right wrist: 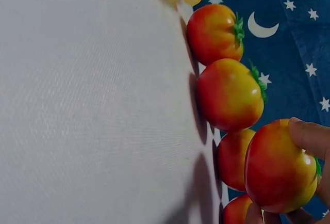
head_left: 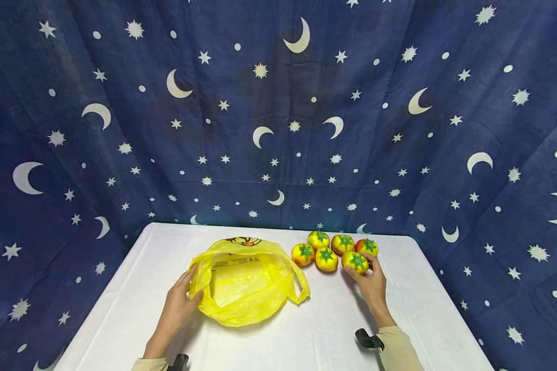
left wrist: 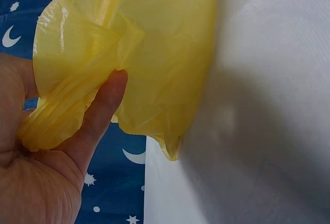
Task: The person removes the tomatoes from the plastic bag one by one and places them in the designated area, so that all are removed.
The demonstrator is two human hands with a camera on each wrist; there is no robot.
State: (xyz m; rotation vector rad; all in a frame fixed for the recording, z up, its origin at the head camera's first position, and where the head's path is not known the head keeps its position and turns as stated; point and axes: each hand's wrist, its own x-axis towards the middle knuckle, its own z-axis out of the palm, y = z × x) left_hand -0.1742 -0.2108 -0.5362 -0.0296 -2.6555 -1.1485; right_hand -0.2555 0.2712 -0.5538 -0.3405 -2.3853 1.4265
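A yellow plastic bag [head_left: 239, 291] lies on the table with its mouth spread wide, facing the head camera. My left hand [head_left: 180, 304] grips its left edge; in the left wrist view the thumb presses on the gathered plastic [left wrist: 67, 108]. At the right, my right hand [head_left: 372, 283] holds a red-and-yellow tomato [head_left: 355, 263] with a green leafy top. The right wrist view shows this tomato [right wrist: 278, 167] between thumb and fingers, raised off the table. Several similar tomatoes, including one at the left end [head_left: 302, 254], stand grouped beside and behind the held one.
A white cloth covers the table [head_left: 315, 330]. Behind and around it hangs a dark blue curtain [head_left: 241, 77] with moons and stars. One bag handle [head_left: 302, 288] reaches out to the right, toward the tomatoes. Each wrist bears a black mount, such as the right one [head_left: 369, 340].
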